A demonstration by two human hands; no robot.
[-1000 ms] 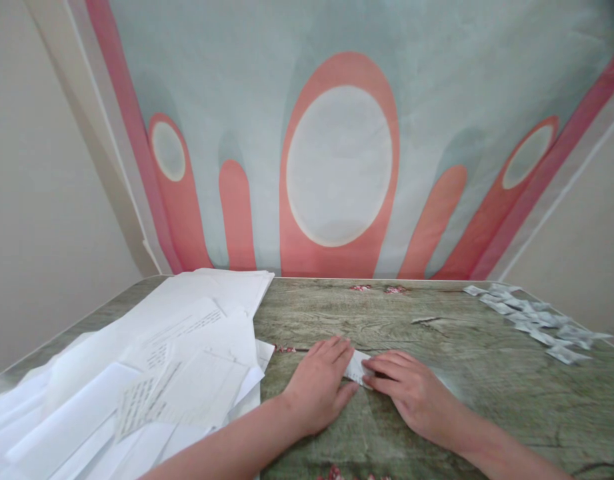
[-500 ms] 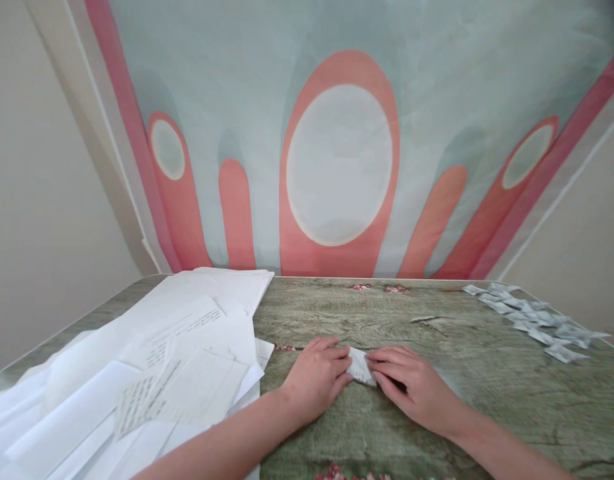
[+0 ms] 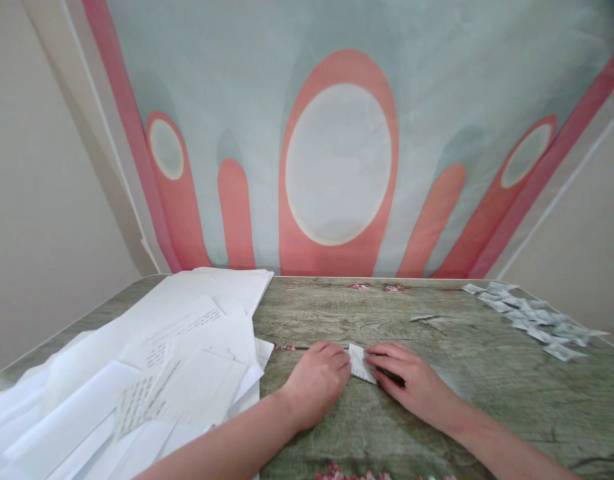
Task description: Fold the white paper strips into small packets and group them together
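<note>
A small folded piece of paper (image 3: 359,364) with faint print lies on the table between my hands. Curled at its left edge is my left hand (image 3: 319,380), fingers together; the thumb is hidden behind the knuckles. My right hand (image 3: 411,380) pinches the paper's right side, its fingers reaching over the edge and the thumb below. Both hands rest low, close to the wood-patterned tabletop (image 3: 327,310).
Loose white papers (image 3: 221,340), some printed, spread over the left side of the table. At the far right lie several small folded paper pieces (image 3: 564,351) in a cluster. A wall with a coral and grey-green printed covering (image 3: 431,53) stands behind the table.
My left fingers have curled in more, and the thumb has gone out of sight. More of the paper's left part shows. My right hand has hardly moved.
</note>
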